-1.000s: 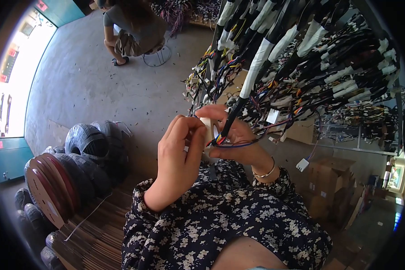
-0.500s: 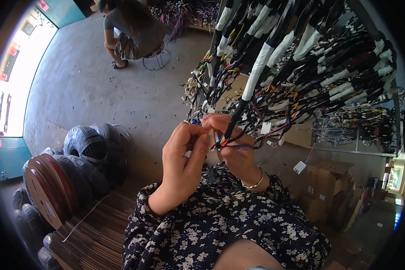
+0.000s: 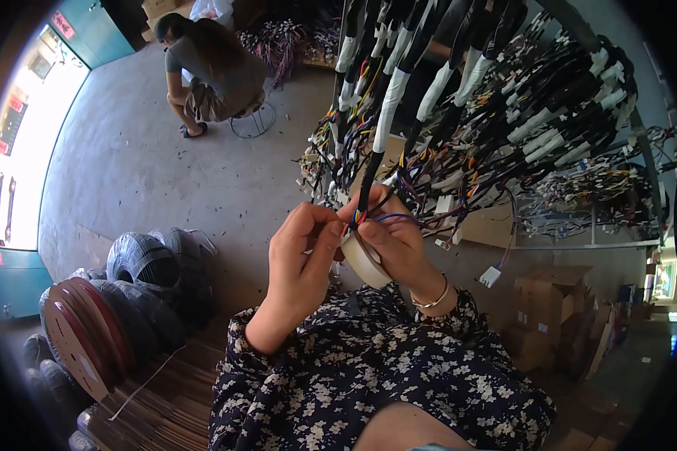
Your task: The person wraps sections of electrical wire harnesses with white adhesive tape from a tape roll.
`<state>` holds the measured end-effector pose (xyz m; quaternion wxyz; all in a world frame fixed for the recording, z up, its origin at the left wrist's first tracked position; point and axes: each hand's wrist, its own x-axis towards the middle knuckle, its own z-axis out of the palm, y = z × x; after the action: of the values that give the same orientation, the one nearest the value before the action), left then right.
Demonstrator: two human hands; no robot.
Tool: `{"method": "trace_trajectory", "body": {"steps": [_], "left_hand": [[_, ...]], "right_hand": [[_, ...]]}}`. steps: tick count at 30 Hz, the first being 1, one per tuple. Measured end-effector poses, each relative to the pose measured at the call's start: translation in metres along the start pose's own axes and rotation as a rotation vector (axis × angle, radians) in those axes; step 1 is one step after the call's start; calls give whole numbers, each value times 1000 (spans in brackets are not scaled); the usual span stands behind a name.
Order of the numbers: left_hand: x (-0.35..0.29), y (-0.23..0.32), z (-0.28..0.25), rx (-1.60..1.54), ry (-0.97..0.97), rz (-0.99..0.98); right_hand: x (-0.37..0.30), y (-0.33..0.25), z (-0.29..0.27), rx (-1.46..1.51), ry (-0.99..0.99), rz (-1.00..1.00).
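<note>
A wire harness (image 3: 366, 184) in black wrapping hangs down in front of me, with a white-taped stretch (image 3: 391, 109) higher up. Coloured wires come out at its lower end, between my two hands. My left hand (image 3: 297, 259) is closed, thumb and forefinger pinched against these wires from the left; what lies right under the fingertips is partly hidden. On the other side, my right hand (image 3: 400, 244) grips a roll of tape (image 3: 367, 264) with a pale core, tilted just under the wires. Blue and dark wires run off past its fingers to the right.
Many more harnesses (image 3: 549, 143) hang from a metal rack ahead and to the right. A white connector (image 3: 490, 277) dangles at right, near cardboard boxes (image 3: 545, 301). At left stand wrapped coils (image 3: 144, 259), a reel (image 3: 75, 331) and stacked cardboard (image 3: 173, 398). Another person (image 3: 214, 71) sits far off.
The tape roll, mostly hidden behind the fingers before, now shows below the wires in my right hand. My right hand has turned and its thumb lies over the roll. The view has shifted slightly.
</note>
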<state>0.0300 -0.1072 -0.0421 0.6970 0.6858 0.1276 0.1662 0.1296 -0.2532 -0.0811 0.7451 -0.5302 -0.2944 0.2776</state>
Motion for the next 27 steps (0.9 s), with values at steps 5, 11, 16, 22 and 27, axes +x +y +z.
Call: {"method": "trace_trajectory", "body": {"steps": [5,11,16,22,27], "left_hand": [[11,-2,-2,-37,2,-14],[20,-2,-3,-30,7,-36],[7,-10,-1,-114,48,36],[7,-25,0,-24,95,226],[1,-22,0,45,113,331]], "right_hand": [[10,-13,-2,181,-1,252],[11,-11,-2,58,-126,229],[10,-19,5,96,-97,174],[9,-17,8,100,-55,132],[6,-19,12,137,-42,133]]}}
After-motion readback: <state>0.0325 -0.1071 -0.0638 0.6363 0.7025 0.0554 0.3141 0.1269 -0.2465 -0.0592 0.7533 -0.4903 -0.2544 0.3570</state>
